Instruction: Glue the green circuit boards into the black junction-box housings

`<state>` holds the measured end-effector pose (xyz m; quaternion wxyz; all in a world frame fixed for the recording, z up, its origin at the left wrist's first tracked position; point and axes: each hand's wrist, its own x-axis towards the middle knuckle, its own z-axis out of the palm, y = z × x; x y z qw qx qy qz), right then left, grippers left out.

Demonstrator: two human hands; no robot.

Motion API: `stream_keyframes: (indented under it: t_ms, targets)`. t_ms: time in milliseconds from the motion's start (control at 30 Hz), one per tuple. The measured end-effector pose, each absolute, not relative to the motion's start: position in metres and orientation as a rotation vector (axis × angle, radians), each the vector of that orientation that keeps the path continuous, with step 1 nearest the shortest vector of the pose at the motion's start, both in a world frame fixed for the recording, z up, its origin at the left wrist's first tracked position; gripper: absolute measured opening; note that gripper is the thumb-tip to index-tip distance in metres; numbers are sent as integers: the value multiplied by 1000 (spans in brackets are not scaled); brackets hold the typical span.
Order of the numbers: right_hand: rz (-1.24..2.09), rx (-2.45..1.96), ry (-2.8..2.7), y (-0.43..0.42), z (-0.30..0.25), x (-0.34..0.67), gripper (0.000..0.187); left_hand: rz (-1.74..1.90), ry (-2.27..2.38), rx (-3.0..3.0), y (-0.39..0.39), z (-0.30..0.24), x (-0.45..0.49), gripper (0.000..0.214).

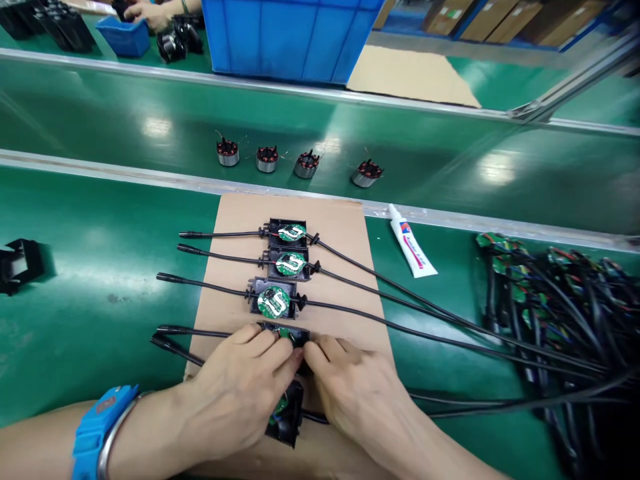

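Note:
My left hand [245, 383], fingers bent and pressed together, grips a black plastic housing [303, 335] with a green circuit board partly visible in it. At the same housing's right end, my right hand [350, 380] pinches close to where the cable enters; its fingertips are partly hidden. Just below, another black housing [287, 427] lies tilted, partly under my left hand. Farther up the cardboard sheet [340, 220] lie three like housings in a column, the nearest carrying a round green board [273, 302] with white tracks. Black cables [350, 310] run out of both ends.
Several wound motor stators [267, 159] stand behind the metal rail. A white tube [413, 247] lies right of the cardboard. A heap of cabled boards [550, 300] fills the right side. At the back are a large blue bin [290, 40] and another person's hand [153, 15].

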<state>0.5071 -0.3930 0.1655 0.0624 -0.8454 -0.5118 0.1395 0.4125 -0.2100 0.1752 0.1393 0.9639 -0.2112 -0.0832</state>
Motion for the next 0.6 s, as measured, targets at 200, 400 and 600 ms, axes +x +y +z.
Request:
stream_keyframes:
  t_ms: [200, 400, 600]
  targets:
    - [213, -2363, -1450, -404, 164, 511, 17, -194, -589, 2788, -208, 174, 406, 53]
    - [143, -2194, -1301, -404, 152, 508, 25, -195, -650, 2817, -211, 168, 407, 55]
    - [254, -2142, -1355, -404, 161, 516, 27, -191, -583, 2772, -216, 180, 403, 51]
